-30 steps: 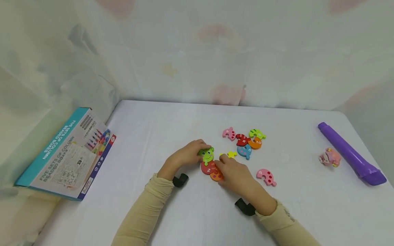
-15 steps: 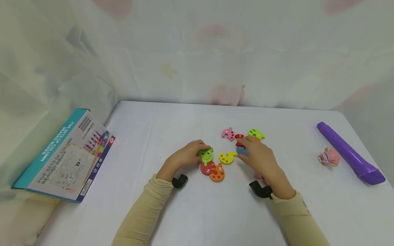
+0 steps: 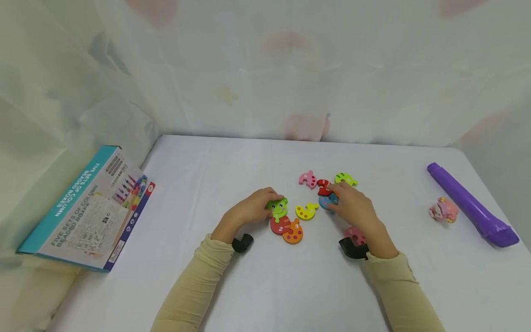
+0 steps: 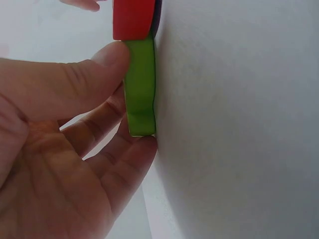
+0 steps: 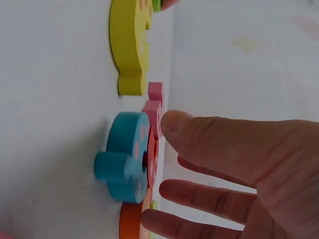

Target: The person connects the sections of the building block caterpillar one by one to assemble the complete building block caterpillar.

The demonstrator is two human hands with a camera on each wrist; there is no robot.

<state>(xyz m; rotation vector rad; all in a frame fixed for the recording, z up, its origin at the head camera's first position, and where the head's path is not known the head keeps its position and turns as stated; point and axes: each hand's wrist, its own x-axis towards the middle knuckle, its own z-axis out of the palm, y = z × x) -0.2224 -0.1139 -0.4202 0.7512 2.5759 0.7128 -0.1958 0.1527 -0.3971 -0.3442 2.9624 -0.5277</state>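
Observation:
In the head view my left hand (image 3: 252,207) holds a green puzzle piece with a smiling face (image 3: 279,209) flat on the table. The left wrist view shows the thumb and fingers on opposite sides of this green piece (image 4: 141,87). Joined below it are a red piece marked 2 (image 3: 280,225) and an orange piece marked 3 (image 3: 294,233). A yellow piece (image 3: 306,212) lies apart to their right. My right hand (image 3: 356,207), fingers spread, is over a cluster with a blue piece (image 5: 127,149) and a red piece (image 3: 324,187); the orange piece (image 5: 130,219) is partly hidden.
A pink piece (image 3: 308,179) and a striped green piece (image 3: 345,179) edge the cluster. Another pink piece (image 3: 355,235) lies under the right wrist. Rightward are a pink figurine (image 3: 444,210) and a long purple plastic object (image 3: 470,203). A printed box (image 3: 85,212) stands left.
My right hand has left the orange piece marked 3 and moved right and away to the cluster, uncovering the yellow piece. My left hand has stayed on the green face piece.

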